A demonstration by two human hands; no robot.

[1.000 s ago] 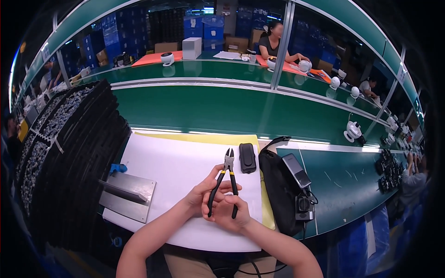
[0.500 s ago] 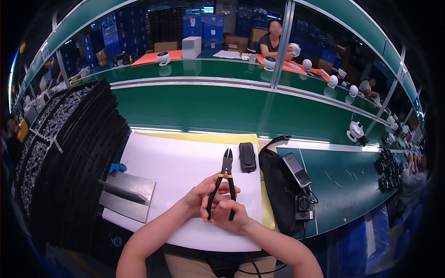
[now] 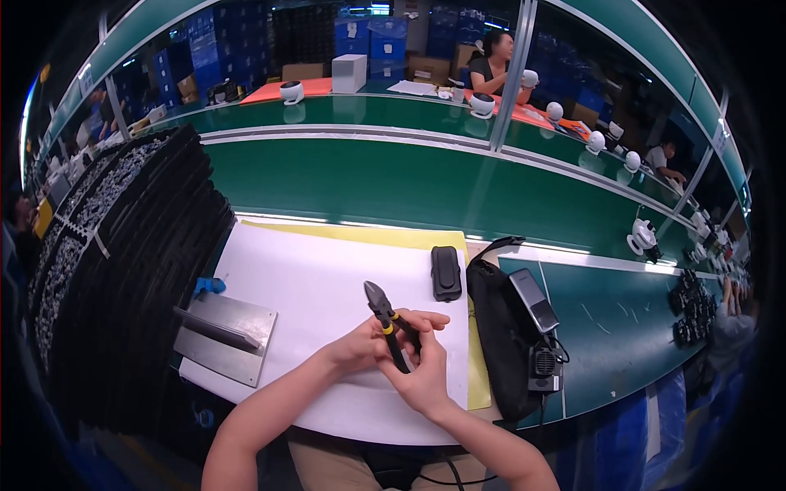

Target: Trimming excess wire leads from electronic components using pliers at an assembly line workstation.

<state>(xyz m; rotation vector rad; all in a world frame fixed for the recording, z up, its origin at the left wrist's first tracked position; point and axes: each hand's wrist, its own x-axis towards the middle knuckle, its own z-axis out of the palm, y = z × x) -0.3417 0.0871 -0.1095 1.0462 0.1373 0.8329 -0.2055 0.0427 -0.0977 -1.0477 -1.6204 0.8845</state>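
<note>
In the head view, you have the pliers [image 3: 383, 313] raised over the white sheet [image 3: 311, 286], tip toward the upper left. Your right grip [image 3: 424, 383] is closed round the black handles; your left grip [image 3: 356, 350] is close against the tool, but whether it grasps or only steadies it, you cannot tell, as the fingers overlap. The blades look nearly together, with nothing between them. The step in hand seems to be handling the tool, not cutting; using it would call for settling both handles in one palm and freeing your other hand.

The white sheet covers a yellow sheet [image 3: 360, 232] on your bench [image 3: 622, 356], green at the right. The black case [image 3: 446, 275] lies ahead of your hands, the bag [image 3: 501, 360] to the right with a grey device [image 3: 532, 301] beside it. On the left are a metal plate [image 3: 205, 347], a blue object [image 3: 210, 285] and stacked black trays [image 3: 155, 278] of small parts. Across the green line [image 3: 344, 180], a co-worker [image 3: 491, 75] holds a white unit, with blue crates [image 3: 386, 45] behind
</note>
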